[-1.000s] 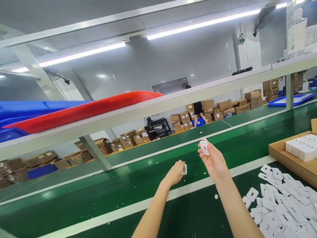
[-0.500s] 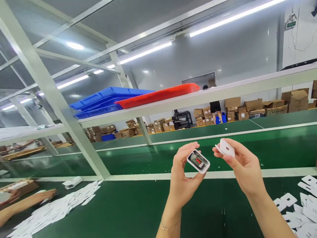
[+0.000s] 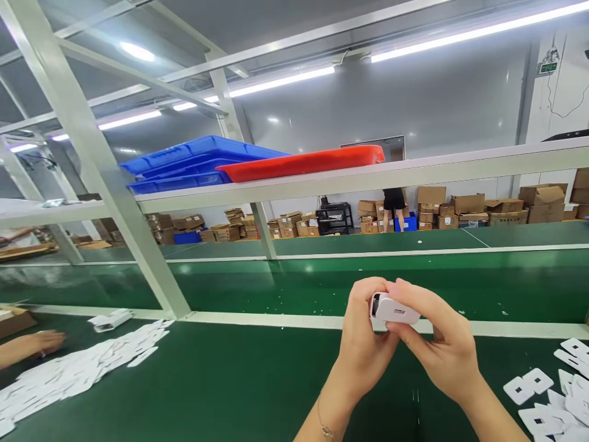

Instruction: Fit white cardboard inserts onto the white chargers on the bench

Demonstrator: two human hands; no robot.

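A long green worktop (image 3: 221, 393) filled the lower view, with a green conveyor belt (image 3: 299, 285) running behind it. A slanted grey metal frame post (image 3: 99, 162) crossed the left side and carried a grey shelf rail (image 3: 368, 178), on which stacked blue plastic trays (image 3: 184, 166) and a red plastic tray (image 3: 306, 162) rested. Brown cardboard boxes (image 3: 464, 205) lined the far wall, beside a standing person (image 3: 394, 205). A spread of flat white plastic covers (image 3: 78, 371) lay at the left near a co-worker's hand (image 3: 34, 345); more white covers (image 3: 552, 396) lay at the right. Above the worktop's centre, the left hand (image 3: 363, 347) and right hand (image 3: 444, 353) were both closed around a small white plastic housing (image 3: 391, 312), held between their fingertips.
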